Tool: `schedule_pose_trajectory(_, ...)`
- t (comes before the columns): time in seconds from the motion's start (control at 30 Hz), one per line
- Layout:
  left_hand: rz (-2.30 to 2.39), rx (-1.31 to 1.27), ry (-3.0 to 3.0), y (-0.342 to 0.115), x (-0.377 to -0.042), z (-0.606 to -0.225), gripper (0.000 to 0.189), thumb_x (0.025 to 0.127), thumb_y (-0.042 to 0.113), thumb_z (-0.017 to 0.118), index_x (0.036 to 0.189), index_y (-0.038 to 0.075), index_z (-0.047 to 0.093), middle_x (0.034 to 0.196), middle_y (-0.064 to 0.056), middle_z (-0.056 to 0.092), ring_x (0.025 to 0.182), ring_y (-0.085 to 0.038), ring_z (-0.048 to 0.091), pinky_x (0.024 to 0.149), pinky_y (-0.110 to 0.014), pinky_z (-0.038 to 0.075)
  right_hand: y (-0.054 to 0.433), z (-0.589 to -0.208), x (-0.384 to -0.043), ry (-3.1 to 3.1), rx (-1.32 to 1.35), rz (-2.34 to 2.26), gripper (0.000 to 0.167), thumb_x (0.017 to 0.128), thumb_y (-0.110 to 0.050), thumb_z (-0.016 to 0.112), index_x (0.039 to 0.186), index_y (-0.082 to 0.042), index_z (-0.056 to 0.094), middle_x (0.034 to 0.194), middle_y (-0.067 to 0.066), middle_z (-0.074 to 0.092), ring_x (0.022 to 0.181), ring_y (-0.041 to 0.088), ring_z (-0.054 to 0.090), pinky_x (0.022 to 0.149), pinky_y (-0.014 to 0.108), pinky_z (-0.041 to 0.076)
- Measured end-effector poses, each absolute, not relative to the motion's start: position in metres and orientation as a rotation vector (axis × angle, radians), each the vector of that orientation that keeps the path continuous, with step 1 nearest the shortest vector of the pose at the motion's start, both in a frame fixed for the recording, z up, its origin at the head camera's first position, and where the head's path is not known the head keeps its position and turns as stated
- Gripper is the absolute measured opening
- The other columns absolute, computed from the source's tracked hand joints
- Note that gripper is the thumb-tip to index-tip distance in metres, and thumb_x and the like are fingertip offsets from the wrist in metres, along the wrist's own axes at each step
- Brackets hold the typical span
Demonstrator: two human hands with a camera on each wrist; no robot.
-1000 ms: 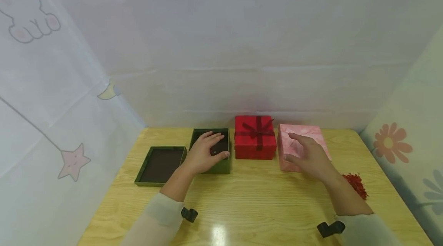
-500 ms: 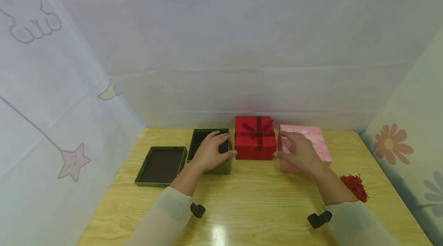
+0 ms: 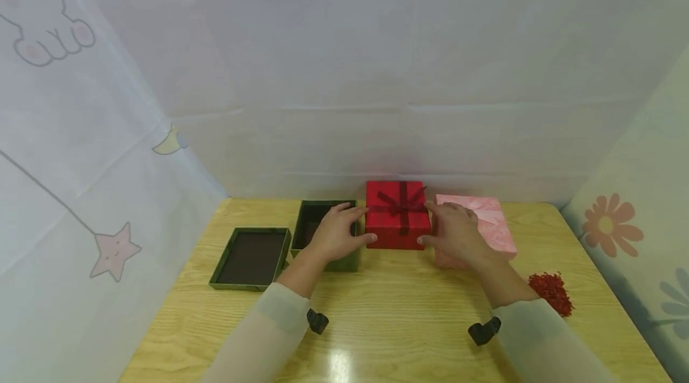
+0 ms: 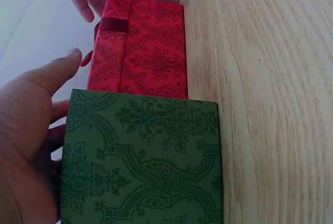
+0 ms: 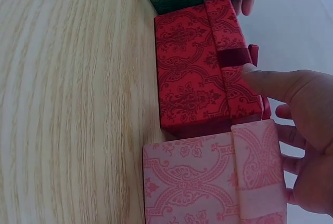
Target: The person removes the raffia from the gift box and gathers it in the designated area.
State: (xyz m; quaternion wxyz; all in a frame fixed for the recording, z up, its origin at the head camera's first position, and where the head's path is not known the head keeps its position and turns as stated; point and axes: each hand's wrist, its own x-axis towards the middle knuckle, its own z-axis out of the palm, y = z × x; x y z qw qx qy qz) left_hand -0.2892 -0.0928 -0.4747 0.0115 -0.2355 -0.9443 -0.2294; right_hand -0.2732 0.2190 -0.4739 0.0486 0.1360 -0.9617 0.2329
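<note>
A red gift box (image 3: 398, 233) with a dark ribbon bow on its lid stands between my two hands. At its left side is my left hand (image 3: 338, 233), thumb by the front left corner and fingers by the lid's edge. My right hand (image 3: 454, 230) reaches to the right side, its thumb (image 5: 265, 82) over the lid's front; whether it touches is hard to tell. Below my left hand sits an uncovered green box (image 3: 344, 264), dark inside. Partly under my right hand is a pink gift box (image 3: 497, 233) with its lid on.
An upturned green lid (image 3: 250, 284) lies on the wooden table (image 3: 387, 311) at the left. A small heap of red paper shreds (image 3: 551, 293) is at the right, near my forearm. White cloth (image 3: 344, 72) hangs behind the table.
Both hands have moved inward to the red box, the left hand from over the green box and the right hand from over the pink one. The boxes have stayed in place.
</note>
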Motion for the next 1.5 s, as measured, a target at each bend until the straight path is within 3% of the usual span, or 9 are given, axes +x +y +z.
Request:
schedule_pose_trajectory(0.27,-0.606,-0.708,-3.005,-0.084,-0.293,-0.475,0.074,0.093,0.061,0.070,0.156,0.027,0.051,0.153,0.002,0.054,0.152,-0.031,0.033,0.126,-0.058,0.014,0.214,-0.474,-0.277,-2.971,0.381,0.563,0.085,0.080,-0.042,0.088,0.153,-0.015,0.053,0.138,0.010,0.067,0.143,0.045,0.039,0.108,0.078,0.015)
schedule_pose_trajectory(0.5,-0.576,-0.672,-3.052,-0.077,-0.297,-0.475,0.073,0.093,0.060,0.070,0.156,0.031,0.050,0.150,0.004,0.058,0.153,-0.032,0.032,0.125,-0.063,0.007,0.211,-0.475,-0.278,-2.975,0.396,0.568,0.082,0.084,-0.040,0.086,0.153,-0.012,0.051,0.137,0.011,0.067,0.146,0.044,0.036,0.111,0.077,0.012)
schedule_pose_trajectory(0.6,-0.532,-0.663,-3.070,-0.074,-0.299,-0.476,0.070,0.094,0.059,0.070,0.156,0.034,0.050,0.139,0.006,0.066,0.152,-0.033,0.033,0.125,-0.063,0.007,0.209,-0.476,-0.278,-2.984,0.395,0.537,0.082,0.085,-0.040,0.084,0.154,-0.011,0.051,0.134,0.013,0.069,0.146,0.045,0.035,0.111,0.077,0.013)
schedule_pose_trajectory(0.7,-0.505,-0.659,-3.088,-0.071,-0.299,-0.475,0.067,0.095,0.056,0.070,0.156,0.034,0.050,0.106,0.007,0.077,0.152,-0.034,0.033,0.125,-0.064,0.006,0.206,-0.479,-0.279,-2.992,0.388,0.499,0.081,0.086,-0.040,0.084,0.154,-0.011,0.050,0.132,0.014,0.070,0.146,0.046,0.035,0.111,0.076,0.014)
schedule_pose_trajectory(0.8,-0.480,-0.647,-3.100,-0.069,-0.299,-0.475,0.064,0.097,0.051,0.070,0.155,0.034,0.051,0.078,0.009,0.074,0.152,-0.034,0.034,0.125,-0.064,0.007,0.204,-0.482,-0.279,-2.988,0.385,0.467,0.077,0.087,-0.037,0.083,0.153,-0.011,0.052,0.129,0.015,0.071,0.145,0.046,0.036,0.110,0.076,0.017)
schedule_pose_trajectory(0.87,-0.467,-0.637,-3.102,-0.067,-0.299,-0.475,0.061,0.098,0.048,0.070,0.155,0.033,0.052,0.073,0.009,0.072,0.151,-0.034,0.035,0.125,-0.063,0.008,0.202,-0.482,-0.279,-2.981,0.382,0.458,0.075,0.087,-0.036,0.083,0.152,-0.011,0.053,0.128,0.016,0.071,0.145,0.045,0.037,0.109,0.076,0.018)
schedule_pose_trajectory(1.07,-0.457,-0.611,-3.074,-0.065,-0.300,-0.478,0.057,0.099,0.041,0.071,0.153,0.032,0.055,0.103,0.003,0.079,0.152,-0.031,0.034,0.125,-0.064,0.007,0.201,-0.482,-0.280,-2.983,0.365,0.445,0.073,0.088,-0.033,0.082,0.151,-0.011,0.054,0.137,0.022,0.065,0.146,0.042,0.038,0.110,0.075,0.020)
schedule_pose_trajectory(1.23,-0.454,-0.629,-3.039,-0.065,-0.299,-0.480,0.056,0.100,0.041,0.070,0.153,0.030,0.055,0.134,-0.001,0.070,0.154,-0.032,0.031,0.122,-0.069,0.007,0.201,-0.482,-0.280,-2.989,0.368,0.461,0.073,0.088,-0.031,0.082,0.151,-0.008,0.054,0.138,0.023,0.064,0.148,0.041,0.037,0.111,0.075,0.019)
schedule_pose_trajectory(1.5,-0.484,-0.654,-3.009,-0.066,-0.299,-0.478,0.055,0.101,0.041,0.067,0.152,0.028,0.056,0.142,-0.002,0.064,0.155,-0.031,0.027,0.123,-0.067,0.006,0.202,-0.480,-0.280,-2.973,0.403,0.526,0.072,0.090,-0.028,0.081,0.152,-0.004,0.052,0.145,0.025,0.057,0.150,0.041,0.034,0.112,0.075,0.016)
